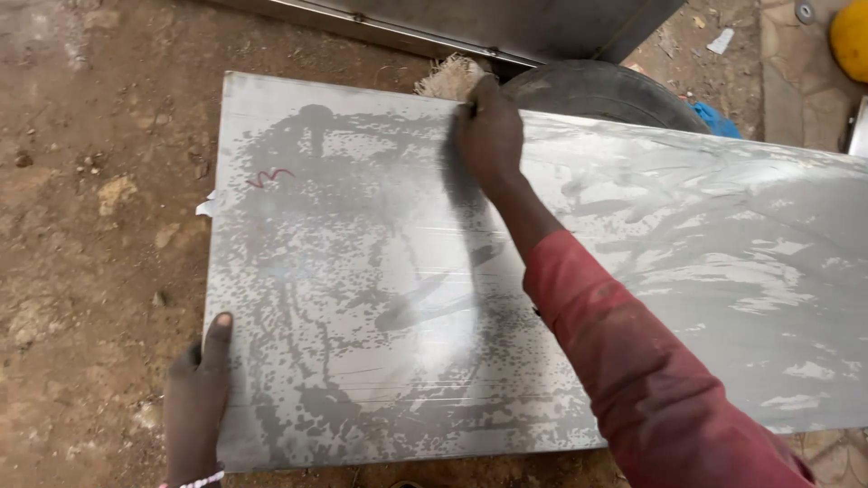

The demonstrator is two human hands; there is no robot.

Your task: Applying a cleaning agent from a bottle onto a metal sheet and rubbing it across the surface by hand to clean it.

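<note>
Right hand [489, 134] closed on a rag [449, 77] at the metal sheet [380, 271] far edge — left hand [201, 384] flat, grip empty

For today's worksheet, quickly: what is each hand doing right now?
Left hand: open, gripping the metal sheet edge.
Right hand: closed, contents cannot be told.
</note>
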